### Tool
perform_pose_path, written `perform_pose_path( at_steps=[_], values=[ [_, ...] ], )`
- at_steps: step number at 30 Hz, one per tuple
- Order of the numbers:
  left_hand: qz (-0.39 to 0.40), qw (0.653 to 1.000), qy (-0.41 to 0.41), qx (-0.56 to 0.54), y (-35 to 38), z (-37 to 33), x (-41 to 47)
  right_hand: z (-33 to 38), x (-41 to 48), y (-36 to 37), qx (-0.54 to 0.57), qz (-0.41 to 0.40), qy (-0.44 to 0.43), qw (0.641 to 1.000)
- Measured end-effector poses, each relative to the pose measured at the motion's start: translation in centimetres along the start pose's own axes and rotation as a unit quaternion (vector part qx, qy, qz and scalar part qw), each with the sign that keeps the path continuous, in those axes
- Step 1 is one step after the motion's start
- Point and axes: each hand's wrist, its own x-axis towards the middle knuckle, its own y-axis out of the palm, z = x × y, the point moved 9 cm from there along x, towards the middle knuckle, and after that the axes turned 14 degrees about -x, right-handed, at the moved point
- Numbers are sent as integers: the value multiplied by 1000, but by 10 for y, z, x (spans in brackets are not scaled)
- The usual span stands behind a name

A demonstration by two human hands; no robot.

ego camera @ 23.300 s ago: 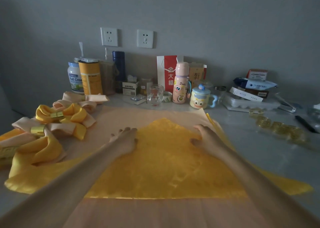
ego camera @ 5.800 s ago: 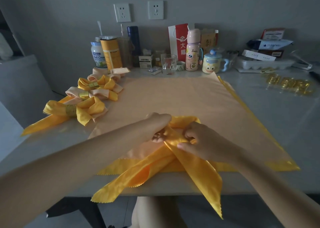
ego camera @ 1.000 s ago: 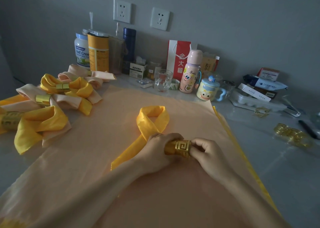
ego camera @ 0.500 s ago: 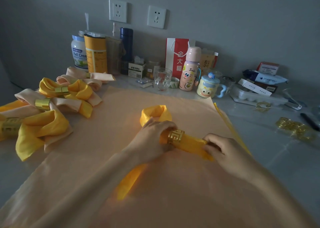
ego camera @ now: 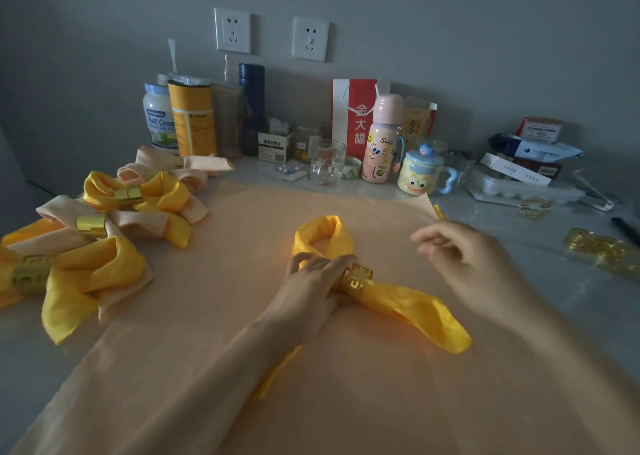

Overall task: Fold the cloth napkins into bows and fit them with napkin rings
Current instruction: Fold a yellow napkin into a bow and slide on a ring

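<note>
Left hand (ego camera: pixel 311 283): fingers curled round the yellow napkin (ego camera: pixel 415 307), just below its loop.
Napkin ring (ego camera: pixel 356 278): on the napkin, just right of the left hand.
Right hand (ego camera: pixel 464 260): raised, fingers loosely bent, holding nothing.
Finished bows (ego camera: pixel 131 196): well left of both hands.

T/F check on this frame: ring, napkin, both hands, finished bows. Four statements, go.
1. The gold fretwork napkin ring encircles the yellow satin napkin. True.
2. The right hand holds that ring. False: it hovers apart, fingers relaxed, holding nothing.
3. The left hand grips the napkin beside the ring. True.
4. The finished napkin bows lie right of the peach cloth sheet. False: they lie at its left; loose gold rings lie on the right.
</note>
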Motion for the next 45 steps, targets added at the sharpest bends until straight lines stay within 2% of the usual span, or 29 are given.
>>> perform_pose_path(
  at_steps=[3, 4, 9, 12, 15, 17, 21, 26, 31, 37, 41, 45],
  values=[
    [7, 1000, -24, -10, 0, 2, -1, 19, 3, 63, -2, 182, -10, 983],
    [11, 999, -30, -15, 1, 2, -3, 19, 1, 76, -6, 205, -9, 979],
    [7, 999, -31, -25, -2, 1, -2, 23, -2, 92, 30, 133, 1, 991],
    [40, 998, -51, 6, -5, 3, 1, 18, -5, 97, -11, 120, 52, 991],
    [3, 994, -102, -42, -32, 10, 21, 21, -3, 97, -101, 111, 59, 987],
    [6, 991, -131, -10, -35, 18, 45, 24, -2, 94, -124, 85, 51, 987],
    [73, 966, -246, 13, -2, 54, 77, 17, -9, 100, -72, 79, 84, 991],
    [83, 952, -295, 14, 7, 73, 87, 0, -5, 97, -14, 63, 123, 990],
    [134, 965, -227, 2, 2, 50, 80, -5, -1, 94, 40, 42, 126, 990],
    [102, 983, -145, -48, -18, 19, 45, 1, -2, 85, 101, 27, 128, 986],
    [125, 982, -131, -54, -15, 6, 26, 11, -10, 84, 120, 41, 84, 988],
    [110, 983, -131, -67, -7, -3, 11, 22, -14, 86, 48, 78, -1, 996]
  ],
)
